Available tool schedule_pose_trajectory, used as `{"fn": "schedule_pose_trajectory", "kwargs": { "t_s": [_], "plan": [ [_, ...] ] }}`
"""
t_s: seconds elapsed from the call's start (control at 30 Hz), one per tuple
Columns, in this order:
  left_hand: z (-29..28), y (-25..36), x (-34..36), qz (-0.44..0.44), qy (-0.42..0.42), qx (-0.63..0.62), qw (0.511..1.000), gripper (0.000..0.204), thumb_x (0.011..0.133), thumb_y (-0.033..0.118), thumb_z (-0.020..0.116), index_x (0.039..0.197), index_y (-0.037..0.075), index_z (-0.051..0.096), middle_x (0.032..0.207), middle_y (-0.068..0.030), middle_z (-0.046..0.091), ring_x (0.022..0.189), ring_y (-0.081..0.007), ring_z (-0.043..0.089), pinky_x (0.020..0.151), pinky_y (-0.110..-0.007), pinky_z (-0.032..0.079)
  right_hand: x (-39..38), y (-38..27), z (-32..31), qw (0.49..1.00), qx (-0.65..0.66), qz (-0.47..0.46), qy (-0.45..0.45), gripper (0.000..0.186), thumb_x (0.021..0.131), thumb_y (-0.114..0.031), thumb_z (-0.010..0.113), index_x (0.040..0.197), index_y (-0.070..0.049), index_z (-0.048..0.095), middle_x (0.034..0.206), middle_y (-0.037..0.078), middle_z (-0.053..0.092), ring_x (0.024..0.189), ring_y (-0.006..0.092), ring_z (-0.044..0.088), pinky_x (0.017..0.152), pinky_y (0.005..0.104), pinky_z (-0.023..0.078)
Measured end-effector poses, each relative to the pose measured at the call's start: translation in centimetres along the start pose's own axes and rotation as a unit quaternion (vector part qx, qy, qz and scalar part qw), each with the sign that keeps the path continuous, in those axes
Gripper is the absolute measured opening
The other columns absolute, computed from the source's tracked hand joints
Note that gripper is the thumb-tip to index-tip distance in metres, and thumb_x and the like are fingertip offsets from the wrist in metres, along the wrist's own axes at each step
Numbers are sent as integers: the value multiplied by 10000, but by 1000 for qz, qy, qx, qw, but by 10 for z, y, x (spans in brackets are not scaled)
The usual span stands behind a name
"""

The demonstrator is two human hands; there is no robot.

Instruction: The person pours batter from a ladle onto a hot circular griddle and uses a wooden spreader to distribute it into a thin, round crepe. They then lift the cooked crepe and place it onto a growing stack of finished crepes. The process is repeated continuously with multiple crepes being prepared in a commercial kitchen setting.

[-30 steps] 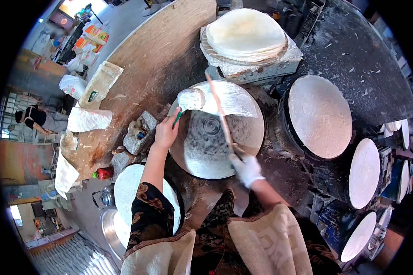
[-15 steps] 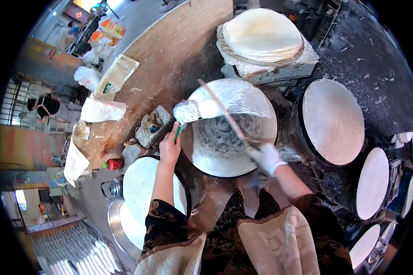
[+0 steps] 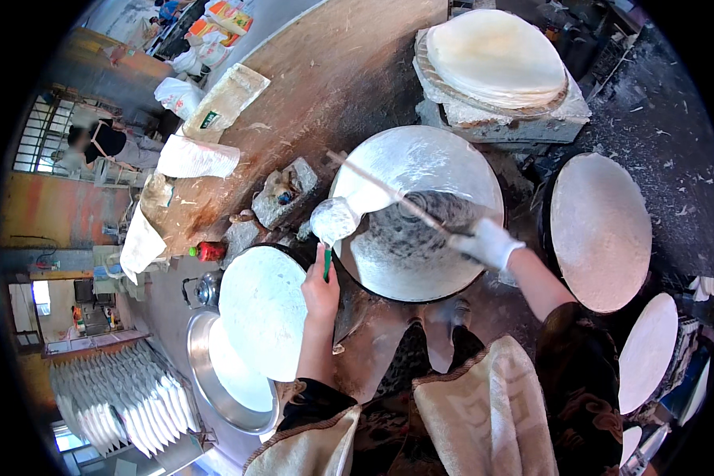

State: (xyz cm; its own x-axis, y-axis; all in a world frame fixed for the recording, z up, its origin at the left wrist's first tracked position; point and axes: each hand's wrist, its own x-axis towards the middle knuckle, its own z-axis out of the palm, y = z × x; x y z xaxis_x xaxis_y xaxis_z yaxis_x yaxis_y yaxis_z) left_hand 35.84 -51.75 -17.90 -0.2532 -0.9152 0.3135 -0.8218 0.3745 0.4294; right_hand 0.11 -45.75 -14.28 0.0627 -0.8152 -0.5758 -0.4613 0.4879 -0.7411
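Observation:
My left hand is closed round the green handle of a ladle. The ladle's bowl, coated in white batter, is at the left rim of a round griddle. White batter covers the griddle's far part and runs to the ladle; the dark, smudged middle shows bare. In a white glove, my right hand grips a long thin wooden stick. It slants over the griddle, its far end beyond the upper left rim. Whether its underside touches the batter I cannot tell.
A stack of thin round flatbreads stands on a block behind. To the right is another round griddle, with more beyond. At lower left are a pale round surface and a metal basin. A person is far left.
The stick has swept leftward over the griddle. The ladle has shifted nearer along the left rim. My view has turned, so the surroundings sit differently in it.

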Motion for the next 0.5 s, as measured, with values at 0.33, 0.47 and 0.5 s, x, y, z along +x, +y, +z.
{"fn": "schedule_pose_trajectory", "kwargs": {
  "t_s": [0.33,0.47,0.5],
  "plan": [
    [-13,19,-70,-53,7,-23,998,480,809,8,604,1278,51,510,787,-192,620,696,-350,615,620,-395,496,51,-8,-87,997,64,1,50,389,841,-343,606,1101,-57,653,658,20,584,448,67,466,369,239,361],
    [-13,34,-90,-54,-27,-22,998,477,802,-10,620,1266,20,512,835,-213,624,713,-317,633,634,-329,492,71,-4,-60,984,-102,-136,-56,524,803,-389,639,1110,35,613,886,164,661,672,209,608,640,314,497],
    [-12,35,-95,-50,-31,-30,998,476,799,-14,622,1261,21,516,815,-203,619,695,-309,627,624,-328,491,57,-9,-54,984,-125,-82,-94,523,802,-387,646,1109,34,614,835,153,658,660,212,603,632,319,491]
  ]
}}
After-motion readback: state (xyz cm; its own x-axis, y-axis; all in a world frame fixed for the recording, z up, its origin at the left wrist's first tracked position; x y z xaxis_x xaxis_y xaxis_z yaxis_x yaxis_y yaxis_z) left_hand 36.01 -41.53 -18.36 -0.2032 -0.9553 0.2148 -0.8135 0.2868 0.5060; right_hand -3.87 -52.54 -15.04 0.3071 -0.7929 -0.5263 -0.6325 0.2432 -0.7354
